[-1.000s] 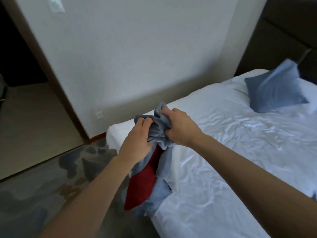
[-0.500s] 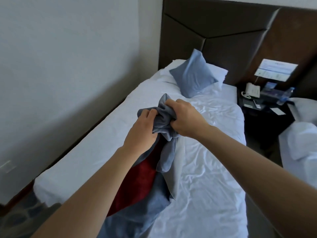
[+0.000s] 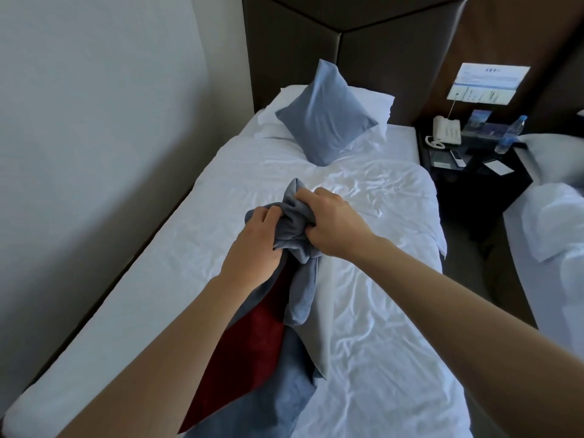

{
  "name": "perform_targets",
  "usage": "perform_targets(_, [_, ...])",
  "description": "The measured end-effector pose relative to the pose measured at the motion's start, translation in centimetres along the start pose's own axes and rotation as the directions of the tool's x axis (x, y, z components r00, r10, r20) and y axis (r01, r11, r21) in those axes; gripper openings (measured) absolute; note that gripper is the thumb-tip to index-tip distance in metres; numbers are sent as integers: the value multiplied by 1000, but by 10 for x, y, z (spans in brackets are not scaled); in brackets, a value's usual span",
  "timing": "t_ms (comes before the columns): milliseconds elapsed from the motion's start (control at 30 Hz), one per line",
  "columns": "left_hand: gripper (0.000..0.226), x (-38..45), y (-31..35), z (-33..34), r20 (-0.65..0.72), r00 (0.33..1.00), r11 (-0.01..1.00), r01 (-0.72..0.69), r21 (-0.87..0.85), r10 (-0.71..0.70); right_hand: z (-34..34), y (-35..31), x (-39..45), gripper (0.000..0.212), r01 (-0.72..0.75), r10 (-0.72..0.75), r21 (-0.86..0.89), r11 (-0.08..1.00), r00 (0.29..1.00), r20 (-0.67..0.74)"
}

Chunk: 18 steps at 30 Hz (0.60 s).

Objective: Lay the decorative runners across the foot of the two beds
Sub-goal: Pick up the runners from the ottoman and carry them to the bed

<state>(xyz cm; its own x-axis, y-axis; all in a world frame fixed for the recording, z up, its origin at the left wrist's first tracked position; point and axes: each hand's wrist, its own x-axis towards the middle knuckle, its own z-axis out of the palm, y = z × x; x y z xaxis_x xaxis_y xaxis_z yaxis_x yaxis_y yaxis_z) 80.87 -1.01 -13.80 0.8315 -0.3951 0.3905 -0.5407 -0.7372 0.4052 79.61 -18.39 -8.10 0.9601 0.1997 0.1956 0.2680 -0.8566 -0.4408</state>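
A pale wall [image 3: 94, 121] ran along the left side, w/ a dark headboard [image 3: 290, 49] at the far end. The near bed [image 3: 379, 358], in wrinkled white sheets, lay just beside the wall and went from near to far. On its far end a blue cushion [image 3: 325, 116] leaned on a white pillow [image 3: 369, 101]. In the centre, above the bed, the left hand [image 3: 252, 248] gripped a bunched blue-grey and red runner [image 3: 294, 235], fingers curled around the fabric. The right hand [image 3: 335, 226], just beside it, also gripped the same bunch from the right side. The rest of the runner hung down toward the near edge, the red side facing left. Far right stood a dark nightstand [image 3: 474, 184] w/ a white phone [image 3: 445, 131], a water bottle [image 3: 510, 134], a remote [image 3: 457, 158] and a standing info card [image 3: 489, 85]. At the right edge was the 2nd bed [image 3: 553, 248], w/ crumpled white bedding.
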Motion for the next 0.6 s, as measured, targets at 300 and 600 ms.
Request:
perform_targets(300, [38, 94, -28, 28, -13, 995, 995, -97, -20, 97, -12, 43, 63, 32, -87, 89, 25, 996, 991, -99])
perform_targets(600, [29, 8, -112, 186, 403, 912, 994, -38, -99, 75, 182, 124, 5, 37, -368, 364, -5, 930, 919, 151])
